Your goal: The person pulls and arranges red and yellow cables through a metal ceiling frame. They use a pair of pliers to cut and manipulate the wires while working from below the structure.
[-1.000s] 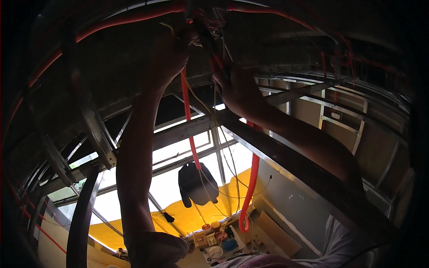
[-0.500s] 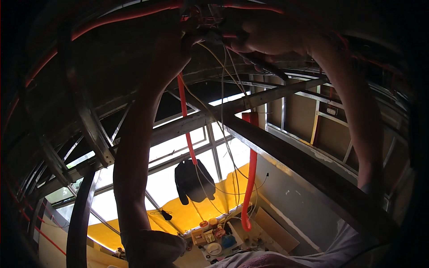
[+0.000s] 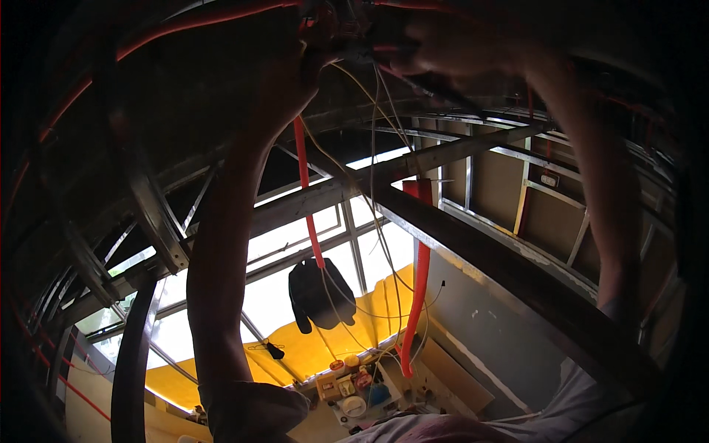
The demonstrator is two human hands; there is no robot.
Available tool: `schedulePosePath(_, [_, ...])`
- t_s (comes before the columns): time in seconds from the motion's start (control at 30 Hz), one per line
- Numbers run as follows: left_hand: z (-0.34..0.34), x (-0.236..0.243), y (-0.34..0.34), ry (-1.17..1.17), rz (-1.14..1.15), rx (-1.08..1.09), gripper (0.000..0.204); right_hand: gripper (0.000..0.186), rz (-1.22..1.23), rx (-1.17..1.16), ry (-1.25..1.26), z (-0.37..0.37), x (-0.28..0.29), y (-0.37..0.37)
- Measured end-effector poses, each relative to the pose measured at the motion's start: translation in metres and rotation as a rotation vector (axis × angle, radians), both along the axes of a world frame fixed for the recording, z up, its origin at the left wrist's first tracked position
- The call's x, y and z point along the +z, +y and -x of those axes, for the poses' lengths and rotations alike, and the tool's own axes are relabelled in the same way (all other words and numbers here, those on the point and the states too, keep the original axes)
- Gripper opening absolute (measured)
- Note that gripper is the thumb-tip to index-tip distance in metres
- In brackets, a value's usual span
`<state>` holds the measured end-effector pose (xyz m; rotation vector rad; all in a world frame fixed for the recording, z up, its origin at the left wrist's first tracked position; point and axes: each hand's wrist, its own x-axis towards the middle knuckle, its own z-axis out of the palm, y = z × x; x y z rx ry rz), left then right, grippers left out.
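Observation:
Overhead, in dim light, both my arms reach up to a dark junction box with wires and red conduit around it. My left hand is closed at the box's left side, but what its fingers grip is too dark to make out. My right hand, blurred, is wrapped round what look like pliers with long dark and reddish handles, their jaws lost in shadow at the box. Thin yellow and grey wires hang down from the box between my hands.
Metal ceiling beams cross below my hands, one running toward my right arm. Red conduit hangs past them. Farther down are a dark jacket, yellow sheeting along bright windows, and a cluttered table.
My right hand and the pliers' handles have shifted slightly to the right and up. My left hand stays nearly in place. The hanging red conduit and wires have swung a little.

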<state>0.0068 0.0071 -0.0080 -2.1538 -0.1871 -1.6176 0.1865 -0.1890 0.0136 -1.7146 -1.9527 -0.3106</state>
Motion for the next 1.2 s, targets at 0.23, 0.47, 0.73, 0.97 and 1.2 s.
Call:
schedulePosePath(0.23, [-0.001,0.004,-0.02,0.01,0.004,-0.08,0.016,0.053,-0.298,0.633,0.162,-0.022,-0.023,-0.016])
schedulePosePath(0.47, [0.005,0.006,-0.016,-0.023,-0.024,-0.092,0.017,0.069,-0.09,1.085,0.275,-0.046,-0.053,-0.01])
schedulePosePath(0.73, [0.006,0.008,-0.018,-0.029,0.014,-0.148,0.018,0.083,-0.585,0.697,0.072,-0.012,-0.044,0.016])
schedulePosePath(0.97, [0.001,0.006,-0.006,-0.052,0.024,-0.233,0.014,0.04,-0.636,0.767,-0.167,0.01,0.031,0.027])
schedulePosePath(1.2, [0.007,0.002,-0.013,-0.011,0.109,-0.164,0.011,0.046,-0.808,0.657,-0.306,0.05,0.064,0.053])
